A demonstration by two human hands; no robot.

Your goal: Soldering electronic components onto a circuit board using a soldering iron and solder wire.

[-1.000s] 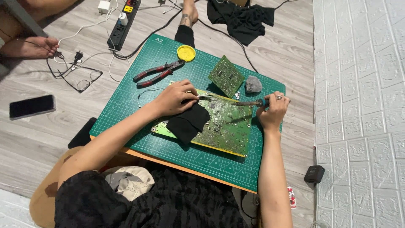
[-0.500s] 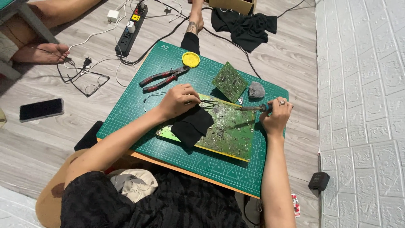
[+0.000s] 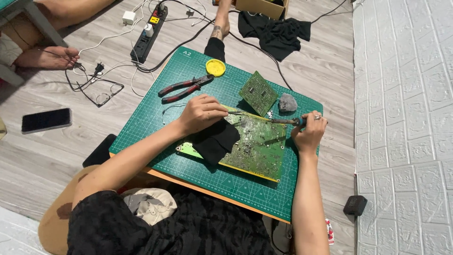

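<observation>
A large green circuit board [image 3: 257,146] lies on a green cutting mat [image 3: 155,125], partly on a black cloth [image 3: 214,141]. My right hand [image 3: 309,134] grips a soldering iron [image 3: 278,121] whose tip points left over the board's top edge. My left hand [image 3: 200,113] rests on the cloth and pinches a thin solder wire [image 3: 236,113] that reaches towards the iron's tip.
On the mat lie a smaller circuit board [image 3: 258,92], a grey wad [image 3: 287,102], red-handled pliers [image 3: 181,88] and a yellow round tin [image 3: 215,67]. A power strip [image 3: 148,33], cables, glasses [image 3: 101,94] and a phone [image 3: 46,120] lie on the wooden floor. Another person's foot [image 3: 47,57] shows at left.
The view has shifted slightly. Both hands stay at the board's top edge, with the iron and wire held as before.
</observation>
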